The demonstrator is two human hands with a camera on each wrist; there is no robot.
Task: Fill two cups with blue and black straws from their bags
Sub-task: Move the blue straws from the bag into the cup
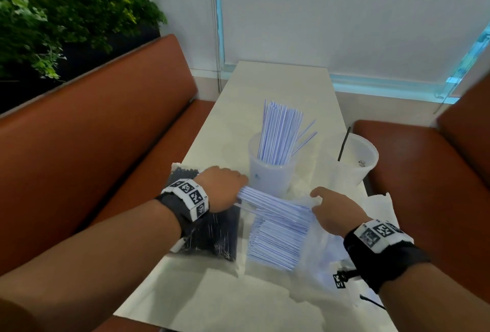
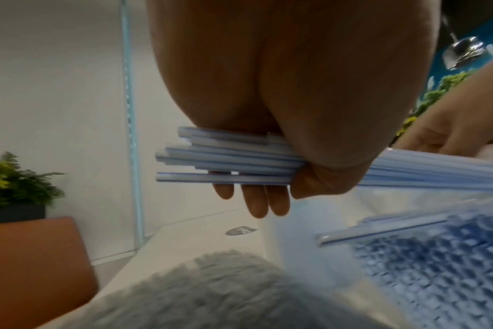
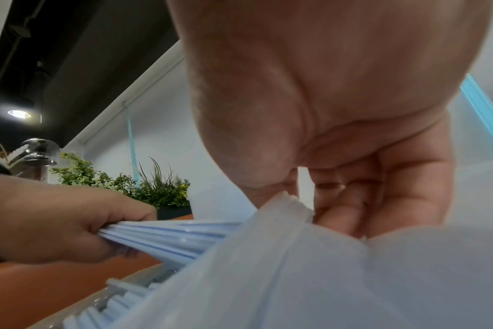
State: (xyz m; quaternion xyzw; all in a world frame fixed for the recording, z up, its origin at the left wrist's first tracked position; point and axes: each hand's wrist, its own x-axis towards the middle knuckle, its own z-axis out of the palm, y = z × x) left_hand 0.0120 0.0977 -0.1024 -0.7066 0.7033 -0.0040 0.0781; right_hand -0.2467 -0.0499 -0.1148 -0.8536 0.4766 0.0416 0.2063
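Observation:
My left hand (image 1: pixel 225 188) grips a bundle of blue-striped straws (image 1: pixel 275 203) partway out of the clear bag (image 1: pixel 318 241); their ends jut past my fist (image 2: pixel 217 153). My right hand (image 1: pixel 334 209) pinches the bag's open edge (image 3: pixel 290 207). More blue straws (image 1: pixel 275 241) lie inside the bag. The left cup (image 1: pixel 267 172) holds many blue straws (image 1: pixel 278 135) upright. In the right cup (image 1: pixel 355 162) stands one black straw (image 1: pixel 344 143). A bag of black straws (image 1: pixel 209 233) lies under my left wrist.
The white table (image 1: pixel 278 85) runs between two orange benches (image 1: pixel 106 130), the right bench (image 1: pixel 424 167) close to the cups. A planter with greenery (image 1: pixel 66 13) stands behind the left bench. A black cable (image 1: pixel 371 302) lies near the table's right edge.

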